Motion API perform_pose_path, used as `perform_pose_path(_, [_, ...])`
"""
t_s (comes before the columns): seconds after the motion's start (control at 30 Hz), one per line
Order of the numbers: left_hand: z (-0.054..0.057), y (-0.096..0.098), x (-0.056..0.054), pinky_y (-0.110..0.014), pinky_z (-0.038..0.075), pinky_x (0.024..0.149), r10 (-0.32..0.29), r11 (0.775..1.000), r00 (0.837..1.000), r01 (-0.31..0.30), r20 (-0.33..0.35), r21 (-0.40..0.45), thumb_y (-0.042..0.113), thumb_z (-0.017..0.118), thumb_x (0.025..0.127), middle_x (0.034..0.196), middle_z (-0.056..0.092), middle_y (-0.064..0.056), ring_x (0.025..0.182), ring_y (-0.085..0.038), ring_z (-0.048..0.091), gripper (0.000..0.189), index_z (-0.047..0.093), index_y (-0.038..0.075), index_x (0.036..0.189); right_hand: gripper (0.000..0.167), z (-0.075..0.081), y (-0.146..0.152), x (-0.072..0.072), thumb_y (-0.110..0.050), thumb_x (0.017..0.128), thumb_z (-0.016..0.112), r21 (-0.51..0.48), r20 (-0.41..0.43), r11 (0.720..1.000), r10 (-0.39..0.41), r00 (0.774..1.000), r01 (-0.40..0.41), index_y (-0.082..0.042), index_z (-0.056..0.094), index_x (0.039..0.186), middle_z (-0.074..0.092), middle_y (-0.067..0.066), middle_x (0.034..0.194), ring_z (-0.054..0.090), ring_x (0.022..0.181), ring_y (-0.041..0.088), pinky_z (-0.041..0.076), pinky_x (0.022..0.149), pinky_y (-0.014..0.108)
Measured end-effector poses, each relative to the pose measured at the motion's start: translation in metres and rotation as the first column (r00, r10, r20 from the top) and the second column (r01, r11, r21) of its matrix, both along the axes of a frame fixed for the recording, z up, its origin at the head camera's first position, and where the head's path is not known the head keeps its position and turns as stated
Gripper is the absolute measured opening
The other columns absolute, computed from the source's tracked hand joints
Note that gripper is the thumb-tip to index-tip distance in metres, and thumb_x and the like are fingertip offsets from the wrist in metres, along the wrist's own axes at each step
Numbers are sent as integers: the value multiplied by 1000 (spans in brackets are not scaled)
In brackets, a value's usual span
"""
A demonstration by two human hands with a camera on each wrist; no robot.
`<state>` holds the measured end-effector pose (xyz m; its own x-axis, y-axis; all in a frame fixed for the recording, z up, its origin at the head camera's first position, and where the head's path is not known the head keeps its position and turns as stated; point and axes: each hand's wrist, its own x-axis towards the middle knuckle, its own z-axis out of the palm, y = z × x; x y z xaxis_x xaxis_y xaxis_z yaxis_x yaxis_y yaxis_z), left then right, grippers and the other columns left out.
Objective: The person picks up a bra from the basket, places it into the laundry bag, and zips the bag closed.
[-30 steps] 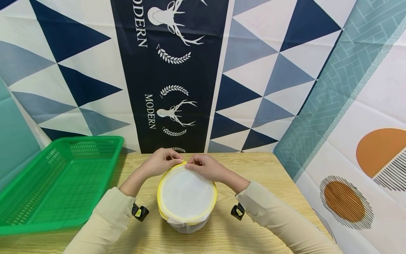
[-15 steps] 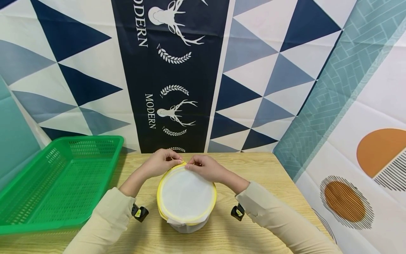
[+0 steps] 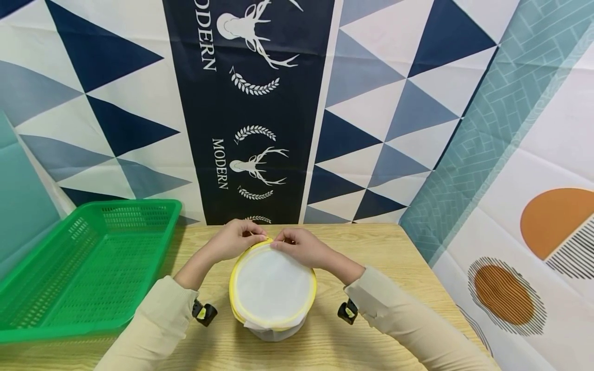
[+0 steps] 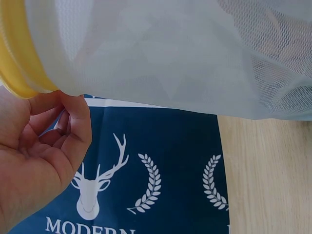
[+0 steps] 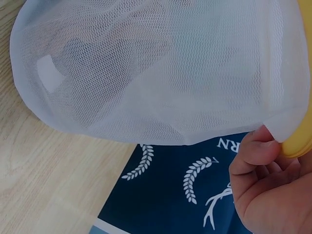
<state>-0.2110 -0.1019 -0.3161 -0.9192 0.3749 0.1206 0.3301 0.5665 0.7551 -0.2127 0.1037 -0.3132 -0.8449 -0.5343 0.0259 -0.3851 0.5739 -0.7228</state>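
Observation:
A round white mesh laundry bag [image 3: 274,286] with a yellow-trimmed top stands on the table in the head view. At the far side of its rim, my left hand [image 3: 235,238] pinches the yellow edge between thumb and curled fingers. Right beside it, my right hand [image 3: 303,247] pinches the same stretch of rim, its fingertips almost meeting the left ones. The left wrist view has the yellow trim [image 4: 17,48] over the left fingers. In the right wrist view the mesh wall [image 5: 146,73] is see-through, and my right thumb and finger grip it by the trim.
A green perforated plastic basket [image 3: 99,278] stands to the left on the wooden table [image 3: 371,330]. Behind the table hangs a patterned cloth [image 3: 260,113] with deer heads and triangles. Each wrist wears a small black camera [image 3: 204,312].
Both hands stay at the far rim with nearly the same hold. The bag's top has shifted very slightly to the left.

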Motion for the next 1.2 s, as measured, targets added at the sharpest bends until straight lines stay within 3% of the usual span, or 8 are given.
perform_pose_path(1.2, [-10,-4,-1,-25,47,67,-6,1000,1000,6,-11,10,15,62,90,90,63,-4,80,-16,50,14,71,8,98,19,-2,5,2,-28,93,58,28,-27,1000,-8,1000,9,-11,65,87,58,0,80,50,69,11,45,59,23])
